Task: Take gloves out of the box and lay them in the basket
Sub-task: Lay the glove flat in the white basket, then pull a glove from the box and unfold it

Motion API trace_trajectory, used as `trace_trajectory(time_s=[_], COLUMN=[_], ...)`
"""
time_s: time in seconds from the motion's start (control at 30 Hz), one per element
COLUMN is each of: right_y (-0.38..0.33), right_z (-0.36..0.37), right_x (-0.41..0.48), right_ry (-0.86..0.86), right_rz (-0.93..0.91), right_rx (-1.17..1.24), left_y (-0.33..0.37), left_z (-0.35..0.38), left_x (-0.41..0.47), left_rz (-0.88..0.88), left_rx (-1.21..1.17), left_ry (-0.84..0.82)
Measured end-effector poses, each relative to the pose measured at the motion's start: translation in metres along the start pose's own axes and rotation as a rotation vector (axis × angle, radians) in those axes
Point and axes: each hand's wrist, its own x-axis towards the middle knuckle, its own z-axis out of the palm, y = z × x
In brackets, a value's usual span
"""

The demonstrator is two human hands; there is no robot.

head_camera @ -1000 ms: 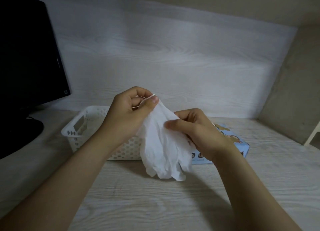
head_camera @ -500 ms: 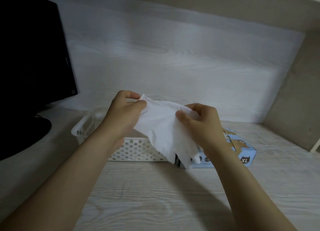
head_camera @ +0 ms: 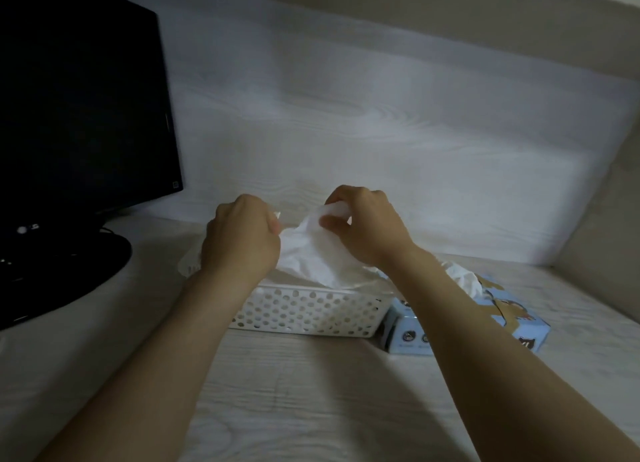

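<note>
Head view: left hand (head_camera: 242,239) and right hand (head_camera: 367,229) pinch seemingly one glove (head_camera: 311,257) above basket (head_camera: 304,312).

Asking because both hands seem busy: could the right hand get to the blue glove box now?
Probably yes, once free. The right hand pinches a white glove above the basket; the blue box lies just below its forearm, nothing between, the next glove poking out.

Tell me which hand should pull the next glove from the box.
Likely the right hand: the box sits right of the basket, under that forearm. The left hand would have to cross. Both now pinch a glove.
</note>
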Motion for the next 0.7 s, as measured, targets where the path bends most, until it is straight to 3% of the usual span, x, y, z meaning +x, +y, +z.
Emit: trace_trajectory(time_s=[0.17, 0.3, 0.37, 0.43, 0.5, 0.57, 0.7], right_y=[-0.004, -0.01, -0.013, -0.018, -0.024, -0.027, -0.021], right_z=[0.018, 0.02, 0.018, 0.014, 0.009, 0.006, 0.011], right_x=[0.015, 0.014, 0.013, 0.009, 0.004, 0.0, -0.005], right_ry=[-0.245, -0.185, -0.158, -0.284, -0.524, -0.722, -0.818], right_rz=[-0.014, -0.107, -0.219, -0.262, -0.143, -0.008, -0.005], right_rx=[-0.069, -0.225, -0.177, -0.078, 0.005, -0.018, -0.125], left_y=[-0.01, -0.01, -0.005, -0.002, -0.003, -0.008, -0.022], left_z=[-0.01, -0.009, -0.009, -0.008, -0.003, 0.003, 0.01], left_x=[0.006, 0.007, 0.008, 0.01, 0.014, 0.018, 0.025], left_rz=[-0.047, -0.077, -0.047, 0.06, 0.17, 0.165, 0.012], left_rx=[0.299, 0.392, 0.496, 0.596, 0.565, 0.423, 0.344], left_ry=[-0.171, -0.238, -0.253, -0.193, -0.165, -0.238, -0.438])
